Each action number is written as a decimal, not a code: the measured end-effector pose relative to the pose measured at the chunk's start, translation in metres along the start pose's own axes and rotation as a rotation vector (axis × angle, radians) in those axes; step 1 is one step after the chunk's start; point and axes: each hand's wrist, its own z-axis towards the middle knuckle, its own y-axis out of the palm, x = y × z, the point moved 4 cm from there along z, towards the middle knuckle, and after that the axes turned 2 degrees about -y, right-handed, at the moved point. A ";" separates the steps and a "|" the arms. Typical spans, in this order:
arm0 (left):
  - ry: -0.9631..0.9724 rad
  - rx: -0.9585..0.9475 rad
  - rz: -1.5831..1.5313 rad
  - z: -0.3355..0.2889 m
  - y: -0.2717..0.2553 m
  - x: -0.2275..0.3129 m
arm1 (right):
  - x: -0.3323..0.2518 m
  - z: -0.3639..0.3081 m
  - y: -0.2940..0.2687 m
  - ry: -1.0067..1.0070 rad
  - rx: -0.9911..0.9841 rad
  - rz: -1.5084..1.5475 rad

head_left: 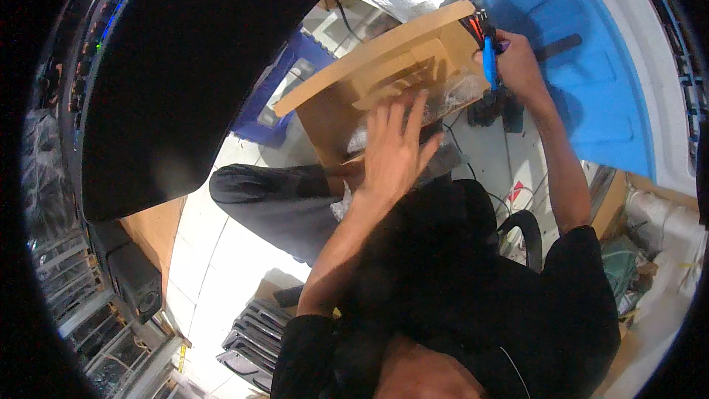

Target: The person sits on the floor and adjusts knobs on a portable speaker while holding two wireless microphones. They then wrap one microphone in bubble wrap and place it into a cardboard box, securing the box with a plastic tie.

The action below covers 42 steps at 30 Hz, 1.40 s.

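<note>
An open brown cardboard box (384, 66) stands in front of me, with clear plastic wrapping (450, 96) inside it. My left hand (395, 149) lies flat, fingers spread, on the box's near side over the plastic. My right hand (517, 66) is at the box's right flap and grips a blue-handled cutter (490, 63), held against the cardboard edge. Both forearms are bare and come up from my black shirt.
A blue mat (583, 52) covers the white surface behind the box. A large black shape (185, 66) fills the upper left. A blue stool (284, 96) stands beside the box. Black trays (255, 340) are stacked on the tiled floor, and cables (509, 199) lie at right.
</note>
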 end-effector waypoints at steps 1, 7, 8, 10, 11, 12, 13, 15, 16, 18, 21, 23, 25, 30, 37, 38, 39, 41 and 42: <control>0.029 -0.078 -0.036 -0.012 -0.002 0.003 | 0.002 0.000 0.000 -0.006 -0.004 0.013; -0.172 -0.276 0.035 -0.088 0.015 -0.005 | 0.005 0.000 0.001 0.010 -0.029 0.088; -0.195 -0.311 0.081 -0.095 0.021 -0.011 | 0.005 0.000 0.001 0.015 -0.036 0.099; -0.219 -0.373 0.116 -0.100 0.031 -0.019 | 0.006 0.001 0.000 0.020 -0.057 0.121; -0.218 -0.406 0.101 -0.099 0.034 -0.021 | 0.006 0.001 0.000 0.028 -0.071 0.130; -0.213 -0.428 0.081 -0.098 0.035 -0.021 | 0.007 0.001 0.000 0.026 -0.092 0.154; -0.181 -0.431 0.125 -0.096 0.032 -0.019 | 0.007 0.002 -0.001 0.017 -0.097 0.162; -0.114 -0.454 0.209 -0.094 0.018 -0.009 | 0.007 0.001 -0.001 -0.018 -0.123 0.228; -0.032 -0.360 0.250 -0.089 0.006 -0.001 | 0.008 0.002 -0.001 -0.006 -0.123 0.228; -0.031 -0.366 0.202 -0.083 -0.016 0.010 | 0.010 0.002 -0.001 0.016 -0.127 0.243; -0.017 -0.268 0.125 -0.061 -0.048 0.022 | 0.009 0.000 -0.001 0.007 -0.138 0.251; -0.059 -0.182 0.099 -0.039 -0.062 0.025 | 0.008 -0.002 -0.003 0.014 -0.130 0.210; -0.147 -0.091 0.081 -0.010 -0.066 0.018 | 0.006 -0.005 -0.006 -0.029 -0.082 0.184; -0.078 0.027 0.301 0.060 -0.040 -0.006 | 0.002 -0.007 -0.004 -0.053 -0.059 0.199; -0.048 0.026 0.326 0.075 0.005 -0.041 | 0.005 -0.009 -0.001 0.022 -0.108 0.225; -0.087 -0.010 0.315 0.075 0.010 -0.046 | 0.004 -0.009 -0.001 -0.006 -0.101 0.237; -0.083 -0.015 0.308 0.075 0.012 -0.049 | 0.004 -0.009 0.000 -0.034 -0.096 0.249; -0.111 -0.130 0.293 0.075 0.015 -0.057 | 0.003 -0.007 0.000 -0.064 -0.099 0.257; -0.158 -0.234 0.202 0.076 0.016 -0.064 | 0.003 -0.007 0.000 -0.063 -0.111 0.252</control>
